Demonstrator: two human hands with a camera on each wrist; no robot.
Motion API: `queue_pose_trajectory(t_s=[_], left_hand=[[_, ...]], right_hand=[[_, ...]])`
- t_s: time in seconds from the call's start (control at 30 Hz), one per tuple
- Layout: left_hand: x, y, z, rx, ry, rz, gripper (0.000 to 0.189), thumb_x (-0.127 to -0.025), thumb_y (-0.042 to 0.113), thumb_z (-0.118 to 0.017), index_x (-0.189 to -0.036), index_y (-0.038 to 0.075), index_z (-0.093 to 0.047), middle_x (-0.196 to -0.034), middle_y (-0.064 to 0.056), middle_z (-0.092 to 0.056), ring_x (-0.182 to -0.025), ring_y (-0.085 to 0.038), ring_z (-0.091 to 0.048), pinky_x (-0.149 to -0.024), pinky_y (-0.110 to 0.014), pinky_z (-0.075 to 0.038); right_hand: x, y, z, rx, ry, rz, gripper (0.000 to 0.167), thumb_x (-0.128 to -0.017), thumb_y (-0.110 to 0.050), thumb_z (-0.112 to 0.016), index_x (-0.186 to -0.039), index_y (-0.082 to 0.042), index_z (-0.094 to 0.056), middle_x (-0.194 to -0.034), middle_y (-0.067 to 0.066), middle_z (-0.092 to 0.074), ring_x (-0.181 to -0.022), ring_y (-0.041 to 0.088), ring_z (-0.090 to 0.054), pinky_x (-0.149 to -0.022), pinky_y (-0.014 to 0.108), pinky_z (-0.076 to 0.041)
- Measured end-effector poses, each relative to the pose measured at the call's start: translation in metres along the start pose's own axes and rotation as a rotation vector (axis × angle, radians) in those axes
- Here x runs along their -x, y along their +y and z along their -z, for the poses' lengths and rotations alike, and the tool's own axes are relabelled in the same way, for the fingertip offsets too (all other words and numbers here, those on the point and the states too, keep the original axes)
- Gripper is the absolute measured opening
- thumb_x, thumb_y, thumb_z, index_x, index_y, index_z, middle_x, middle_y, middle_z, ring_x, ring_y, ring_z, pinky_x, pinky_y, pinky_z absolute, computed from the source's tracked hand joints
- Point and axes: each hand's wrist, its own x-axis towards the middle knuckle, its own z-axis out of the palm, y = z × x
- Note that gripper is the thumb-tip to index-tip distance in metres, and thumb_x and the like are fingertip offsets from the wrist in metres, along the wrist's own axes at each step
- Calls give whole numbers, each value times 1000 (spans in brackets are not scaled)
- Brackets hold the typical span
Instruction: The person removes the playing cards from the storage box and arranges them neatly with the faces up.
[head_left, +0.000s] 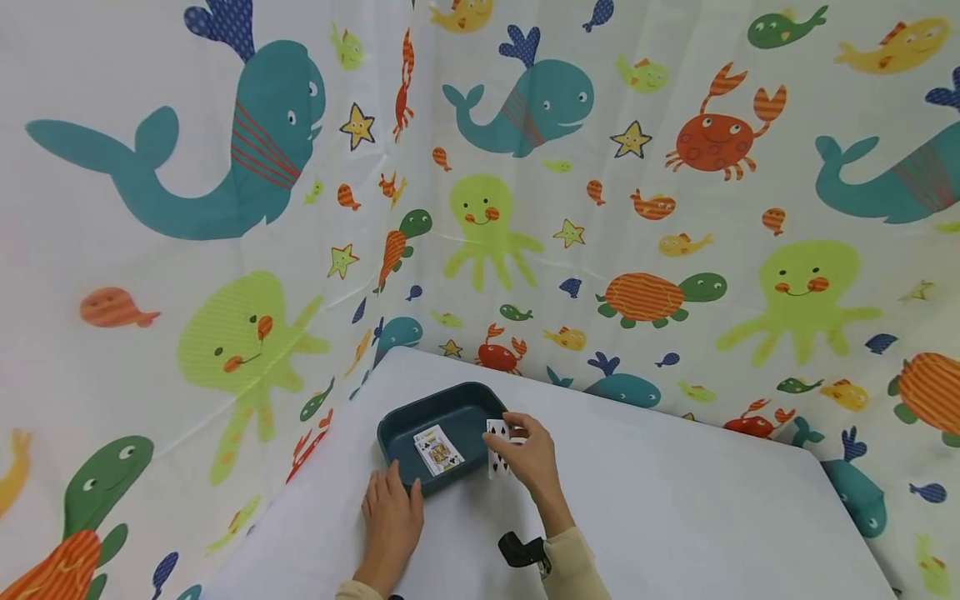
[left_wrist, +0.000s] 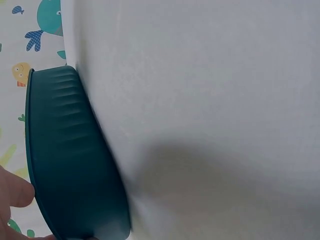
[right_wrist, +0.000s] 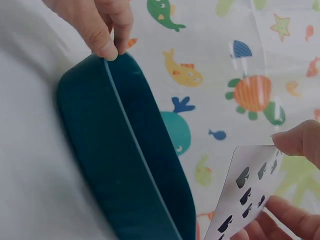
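Observation:
A dark teal tray stands on the white table with playing cards lying inside, a face card uppermost. My left hand grips the tray's near left corner; in the right wrist view its thumb and fingers pinch the rim. Beside the tray's right end, my right hand holds a spade playing card upright between thumb and fingers, with its face toward the head camera. Whether more cards are behind it I cannot tell.
The white table extends to the right of the tray. A curtain printed with sea animals hangs behind the table and along its left side. A black device is at my right wrist.

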Motion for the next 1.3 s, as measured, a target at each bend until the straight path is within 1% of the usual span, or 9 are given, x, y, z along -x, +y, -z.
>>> queue_pose_trajectory(t_s=[0.1, 0.2, 0.43, 0.67, 0.83, 0.93, 1.0, 1.17, 1.3], left_hand=[[-1, -1, 1, 2, -4, -4, 54, -104, 19, -58, -142, -16, -40, -138, -40, -47, -140, -58, -31, -112, -70, -26], [-2, -2, 1, 17, -6, -7, 54, -104, 19, -57, -142, -16, -40, -139, -41, -47, -141, -59, -30, -112, -70, -25], [-4, -5, 2, 48, -9, -16, 55, -104, 19, -55, -143, -16, -38, -141, -41, -45, -142, -59, -27, -113, -70, -22], [-2, -4, 1, 67, 7, -28, 55, -103, 17, -57, -143, -17, -39, -139, -41, -46, -141, -59, -28, -112, -70, -23], [-3, -2, 2, 64, 14, -29, 55, -103, 17, -58, -143, -16, -39, -140, -41, -46, -141, -58, -28, -113, -70, -24], [-3, -2, 3, 62, -3, -22, 56, -104, 19, -56, -144, -16, -38, -141, -40, -45, -143, -58, -27, -114, -69, -23], [-4, -1, 3, 61, -15, -16, 56, -105, 19, -55, -144, -16, -37, -142, -40, -44, -143, -57, -26, -115, -69, -22], [-4, -2, 3, 64, -36, -5, 57, -105, 20, -54, -145, -16, -36, -144, -40, -43, -144, -57, -24, -115, -69, -20], [-3, -4, 3, 59, -49, 2, 57, -105, 20, -54, -146, -16, -35, -144, -40, -42, -145, -57, -24, -115, -69, -19]], right_hand=[[8, 6, 6, 1, 34, -16, 51, -82, -30, -85, -122, -3, -70, -121, 13, -69, -107, 31, -64, -85, 42, -58], [15, 13, 10, 32, 68, -36, 53, -81, -29, -85, -123, -1, -69, -121, 14, -69, -105, 31, -64, -81, 41, -59], [30, 37, 12, 155, 140, -82, 48, -78, -27, -86, -117, -2, -72, -114, 13, -69, -101, 30, -64, -75, 38, -56], [45, 58, 6, 288, 185, -118, 50, -75, -24, -86, -113, 3, -71, -106, 15, -67, -91, 28, -62, -73, 42, -53], [48, 67, 0, 382, 211, -113, 50, -73, -24, -85, -109, 7, -70, -101, 18, -66, -88, 31, -62, -78, 50, -54], [49, 70, -2, 422, 210, -114, 50, -72, -23, -85, -107, 9, -69, -100, 21, -66, -89, 35, -63, -79, 53, -54], [50, 71, -3, 444, 210, -125, 50, -72, -23, -84, -107, 10, -69, -100, 21, -65, -91, 37, -63, -81, 54, -53], [51, 74, -7, 488, 224, -124, 49, -71, -20, -84, -105, 12, -70, -98, 23, -65, -94, 40, -62, -83, 54, -53], [51, 76, -11, 517, 230, -133, 46, -71, -19, -83, -103, 12, -70, -97, 23, -63, -91, 38, -61, -80, 53, -53]])
